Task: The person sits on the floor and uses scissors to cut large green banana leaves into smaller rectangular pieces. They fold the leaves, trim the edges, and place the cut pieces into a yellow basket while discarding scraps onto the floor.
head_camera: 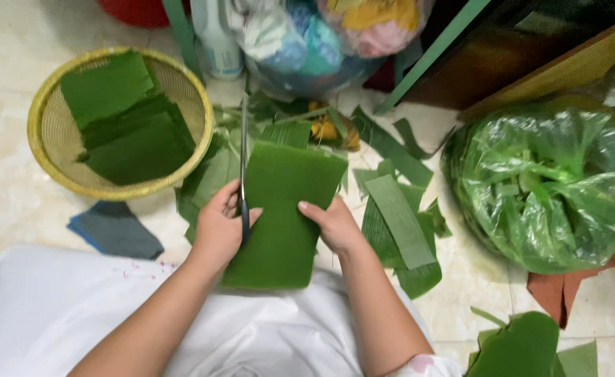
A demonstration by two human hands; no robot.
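- Over the lap, on white cloth (56, 307): a stack of cut leaf (283, 209), rectangular, deep green, far end toward the basket side.
- Left hand (218, 227) at the stack's left edge, fingers curled shut round a scissors (244, 174) handle; blades long, thin, pointing away along that edge, only slightly parted if at all.
- Right hand (335, 225) on the stack's right edge, thumb flat on top, remaining fingers tucked underneath; a pinch grip on the leaf.
- Far left on the tiled floor (14, 188): round yellow basket (42, 132), several trimmed green pieces lying flat inside.
- Just below the basket: a grey-blue rag (115, 229), lying flat on the tile.
- Right of the stack: leaf strips (399, 220) and offcuts scattered on the floor, some overlapping, one pale strip on top.
- Beyond the stack's far end: more scraps and a small yellowish lump (335, 131), unclear what.
- Far right: a clear plastic bag (548, 188) stuffed with green leaves, resting on the floor, well apart from both hands.
- Below the bag: a reddish-brown piece (562, 290) partly under it, and more leaf (523, 345) at the bottom edge.
- Top middle: bulging plastic bags (321, 42) with mixed coloured contents, beside a pale bottle (218, 42).
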